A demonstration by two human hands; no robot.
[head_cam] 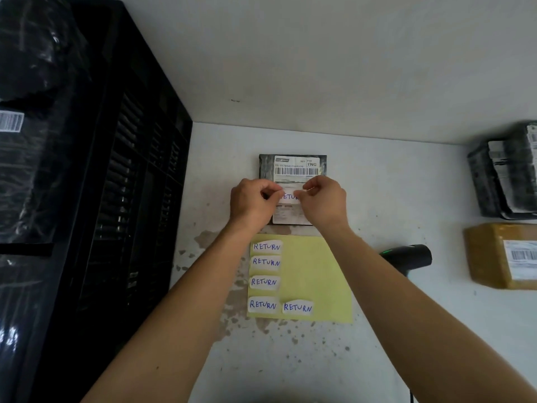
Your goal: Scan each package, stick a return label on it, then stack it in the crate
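Note:
A small black package with a white barcoded shipping label lies flat on the white table. Over its middle, my left hand and my right hand each pinch one end of a white return label, held just above or against the package; I cannot tell which. Nearer to me lies a yellow backing sheet carrying several more handwritten RETURN labels. The black crate stands at the left, with black-wrapped packages inside it.
A black barcode scanner lies on the table right of the yellow sheet, partly behind my right forearm. At the far right sit black-wrapped packages and a brown taped box. The table surface is stained near the sheet.

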